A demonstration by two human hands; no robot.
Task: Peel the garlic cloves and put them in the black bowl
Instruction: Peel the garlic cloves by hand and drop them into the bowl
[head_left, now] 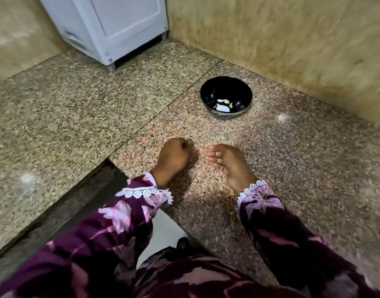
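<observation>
Both hands [174, 155] [225, 162] rest near black bowl [208, 91] holding garlic cloves [223, 104].

purple floral sleeves [111, 222], white lace cuffs [141, 192]

No legible text, label, brand or no. is being shown anywhere. A dark mark is being seen low on the white appliance [111, 29], but it is too blurred to be read.
</observation>
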